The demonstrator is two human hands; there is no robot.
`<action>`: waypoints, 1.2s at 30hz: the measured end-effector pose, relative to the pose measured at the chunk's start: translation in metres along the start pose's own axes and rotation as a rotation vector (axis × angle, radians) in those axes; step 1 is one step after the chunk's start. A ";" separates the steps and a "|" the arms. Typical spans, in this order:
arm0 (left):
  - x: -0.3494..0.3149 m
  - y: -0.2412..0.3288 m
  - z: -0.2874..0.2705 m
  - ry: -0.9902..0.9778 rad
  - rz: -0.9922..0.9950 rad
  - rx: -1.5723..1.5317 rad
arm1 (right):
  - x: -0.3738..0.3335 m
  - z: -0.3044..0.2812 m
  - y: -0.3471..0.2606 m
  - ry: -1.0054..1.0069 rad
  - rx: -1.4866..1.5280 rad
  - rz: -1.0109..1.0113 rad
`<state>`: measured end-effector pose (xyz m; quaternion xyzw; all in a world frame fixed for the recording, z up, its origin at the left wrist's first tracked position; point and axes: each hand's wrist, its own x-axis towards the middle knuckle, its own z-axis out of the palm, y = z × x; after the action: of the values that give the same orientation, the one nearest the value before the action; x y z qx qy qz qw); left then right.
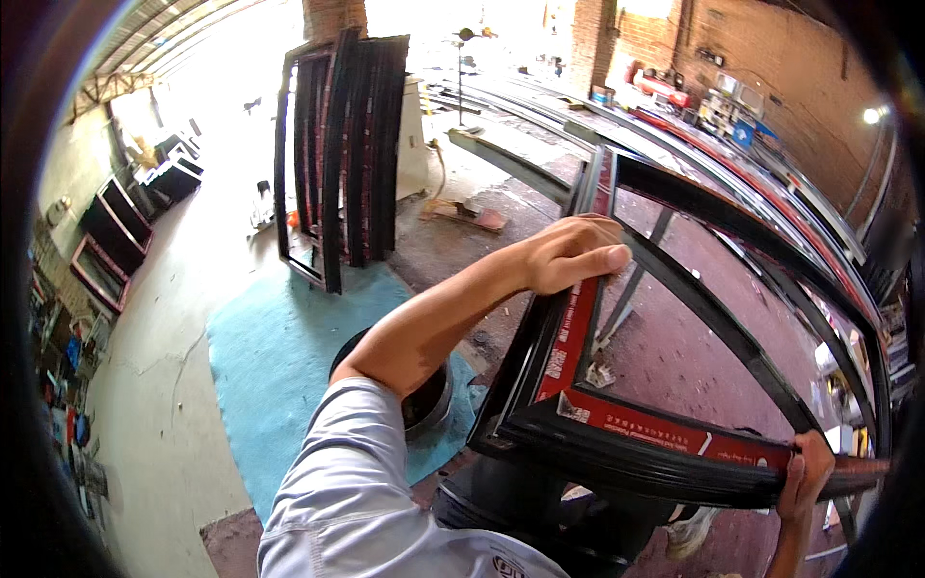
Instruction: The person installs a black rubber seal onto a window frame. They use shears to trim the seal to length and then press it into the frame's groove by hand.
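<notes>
A large black window frame [636, 462] with red printed protective film on its faces is tilted in front of me, on the right side. My left hand [578, 254] is closed over its left-hand bar, the thumb lying on top of the red film. Farther right, my right hand [807, 474] wraps around the near bar close to the right end. The near left corner, where two red-filmed bars meet, lies between my hands. Through the opening shows the reddish floor. What the frame's underside rests on, if anything, is hidden.
Several black frames [342, 159] stand upright together at the edge of a light blue mat [260, 337]. A dark round container [429, 405] sits on the mat beside my left arm. Long metal profiles [713, 144] lie behind; more frames [116, 231] lean along the left wall.
</notes>
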<state>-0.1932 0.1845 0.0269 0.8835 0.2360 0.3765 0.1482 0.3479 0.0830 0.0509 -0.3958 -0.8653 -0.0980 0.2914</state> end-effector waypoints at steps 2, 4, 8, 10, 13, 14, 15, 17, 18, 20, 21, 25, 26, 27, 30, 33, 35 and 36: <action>0.012 -0.005 0.023 0.084 -0.016 0.020 | -0.004 -0.002 0.027 0.021 -0.027 -0.051; 0.011 0.016 0.027 0.107 -0.136 0.013 | -0.007 0.006 0.056 0.014 -0.025 -0.099; 0.023 0.051 0.040 0.165 -0.091 0.014 | 0.031 0.021 0.089 0.042 0.114 -0.224; 0.037 0.067 0.048 0.141 -0.114 0.100 | 0.039 0.018 0.112 -0.029 0.106 -0.189; 0.051 0.078 0.070 0.195 -0.153 0.179 | 0.044 0.014 0.138 0.026 0.117 -0.169; 0.058 0.088 0.078 0.183 -0.181 0.210 | 0.036 0.012 0.152 0.049 0.114 -0.149; 0.063 0.099 0.087 0.174 -0.213 0.246 | 0.030 0.011 0.164 0.073 0.115 -0.135; 0.077 0.120 0.112 0.219 -0.163 0.241 | 0.006 0.000 0.197 0.062 0.028 -0.022; 0.082 0.136 0.125 0.220 -0.166 0.292 | 0.001 -0.007 0.195 -0.001 0.061 0.116; 0.094 0.160 0.153 0.216 -0.121 0.330 | -0.014 -0.020 0.197 0.035 0.056 0.197; 0.100 0.168 0.167 0.210 -0.079 0.326 | -0.021 -0.028 0.197 0.053 0.050 0.236; 0.117 0.214 0.212 0.219 0.029 0.384 | -0.035 -0.063 0.151 -0.179 0.103 0.293; 0.118 0.219 0.221 0.229 0.091 0.368 | -0.043 -0.067 0.143 -0.229 0.105 0.312; 0.119 0.223 0.226 0.238 0.149 0.358 | -0.041 -0.075 0.119 -0.315 0.132 0.325; 0.118 0.235 0.231 0.178 0.234 0.222 | -0.049 -0.109 0.064 -0.535 0.075 0.315; 0.118 0.236 0.224 0.173 0.255 0.192 | -0.057 -0.131 0.026 -0.580 0.026 0.296; 0.116 0.229 0.216 0.137 0.212 0.237 | -0.064 -0.143 0.000 -0.584 0.001 0.291; 0.114 0.226 0.210 0.118 0.174 0.281 | -0.067 -0.147 -0.015 -0.527 0.014 0.285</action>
<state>0.0995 0.0366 0.0527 0.8890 0.2171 0.4024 -0.0241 0.4341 -0.0284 0.1322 -0.5231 -0.8475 0.0561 0.0703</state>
